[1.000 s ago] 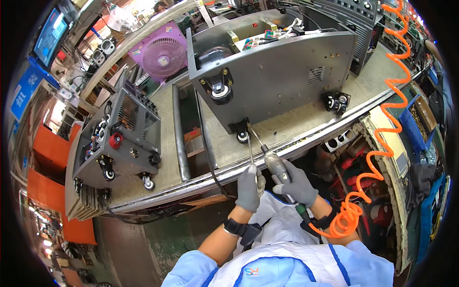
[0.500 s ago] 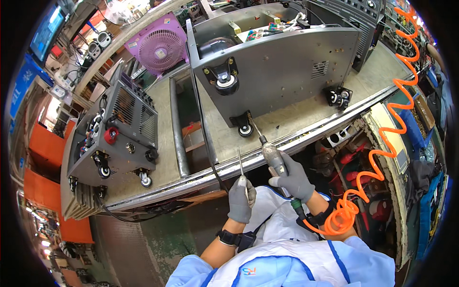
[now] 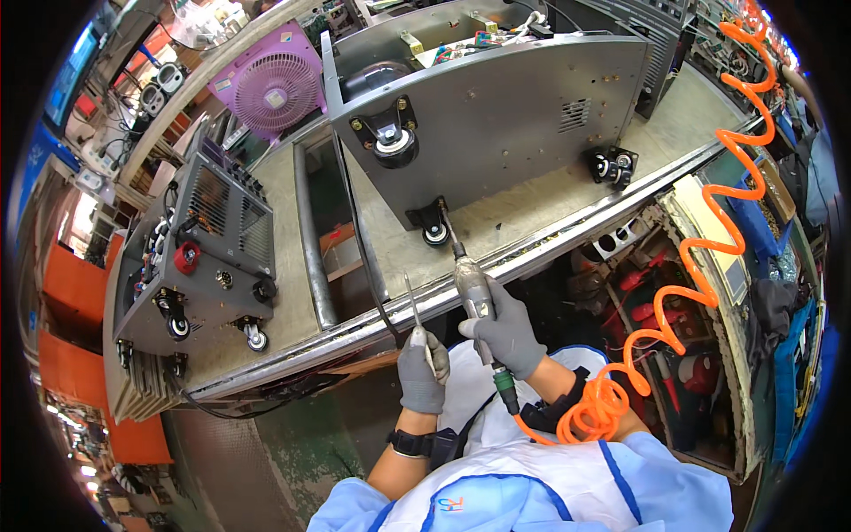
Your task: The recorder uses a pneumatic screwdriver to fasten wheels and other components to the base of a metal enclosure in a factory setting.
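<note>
In a grey glove, my right hand (image 3: 511, 334) grips a pneumatic screwdriver (image 3: 475, 291) whose bit reaches toward the lower left caster (image 3: 434, 227) on a grey metal cabinet (image 3: 505, 133). At the bit's tip I cannot make out whether it touches a screw. My left hand (image 3: 423, 368), gloved too, is closed around a thin metal rod-like tool (image 3: 412, 300) that points up, below the bench edge. More casters, one at the upper left (image 3: 391, 135) and a pair at the right (image 3: 613, 168), sit on the cabinet's near face. An orange coiled air hose (image 3: 660, 306) runs from the screwdriver.
A second grey cabinet with casters (image 3: 213, 257) stands at the left of the bench (image 3: 523, 208). Behind are a purple fan (image 3: 275, 96) and a black cable (image 3: 359, 226) over a bench gap. A shelf with tools (image 3: 665, 355) lies below right.
The whole view has shifted, so cabinets and hands appear farther left and the cabinets slightly higher. Both hands keep their tools, and the screwdriver's bit stays beside the same caster.
</note>
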The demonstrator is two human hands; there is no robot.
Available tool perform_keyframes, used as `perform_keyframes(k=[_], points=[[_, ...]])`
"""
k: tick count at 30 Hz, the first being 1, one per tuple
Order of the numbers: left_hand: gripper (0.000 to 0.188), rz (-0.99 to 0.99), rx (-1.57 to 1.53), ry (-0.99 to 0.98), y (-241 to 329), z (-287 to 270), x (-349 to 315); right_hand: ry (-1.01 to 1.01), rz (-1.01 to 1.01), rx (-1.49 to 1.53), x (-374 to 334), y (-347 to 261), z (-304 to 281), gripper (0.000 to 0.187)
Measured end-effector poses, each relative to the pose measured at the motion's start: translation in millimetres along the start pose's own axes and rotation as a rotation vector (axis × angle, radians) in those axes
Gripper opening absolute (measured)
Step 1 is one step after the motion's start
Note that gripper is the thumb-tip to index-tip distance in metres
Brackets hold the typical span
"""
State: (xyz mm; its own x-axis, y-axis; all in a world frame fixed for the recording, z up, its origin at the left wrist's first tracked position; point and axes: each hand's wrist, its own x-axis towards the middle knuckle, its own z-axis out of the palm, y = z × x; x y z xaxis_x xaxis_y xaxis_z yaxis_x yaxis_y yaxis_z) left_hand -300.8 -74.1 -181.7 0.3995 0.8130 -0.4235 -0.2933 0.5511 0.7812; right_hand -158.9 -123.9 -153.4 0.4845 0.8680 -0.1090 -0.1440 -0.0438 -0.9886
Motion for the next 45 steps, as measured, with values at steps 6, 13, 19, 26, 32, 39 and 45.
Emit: perform_keyframes(k=[6,13,19,26,32,39,45], points=[[0.031,0.066,0.090,0.000,8.4,2.6,-9.5,-0.042,0.008,0.068,9.3,11.3,-2.9,0.062],[0.034,0.102,0.199,-0.053,12.4,37.3,-10.2,-0.056,0.099,-0.070,-2.4,-9.5,-31.5,0.074],[0.031,-0.122,0.349,-0.446,43.2,115.8,0.8,-0.245,0.022,-0.215,-40.1,15.5,-56.5,0.073],[0.030,-0.212,0.544,-0.790,-58.6,318.6,11.7,-0.167,0.056,-0.324,-76.3,25.8,-106.7,0.075],[0.030,0.433,0.698,-1.254,-98.0,365.5,-23.4,-0.020,0.120,-0.373,-73.7,65.8,-128.2,0.043],[0.036,-0.429,0.321,-0.898,-27.5,268.2,1.3,-0.083,0.185,-0.162,-87.4,7.1,-141.5,0.081],[0.031,-0.250,0.109,-0.486,29.2,115.6,26.9,-0.035,-0.033,-0.285,-82.5,-1.2,-132.3,0.084]])
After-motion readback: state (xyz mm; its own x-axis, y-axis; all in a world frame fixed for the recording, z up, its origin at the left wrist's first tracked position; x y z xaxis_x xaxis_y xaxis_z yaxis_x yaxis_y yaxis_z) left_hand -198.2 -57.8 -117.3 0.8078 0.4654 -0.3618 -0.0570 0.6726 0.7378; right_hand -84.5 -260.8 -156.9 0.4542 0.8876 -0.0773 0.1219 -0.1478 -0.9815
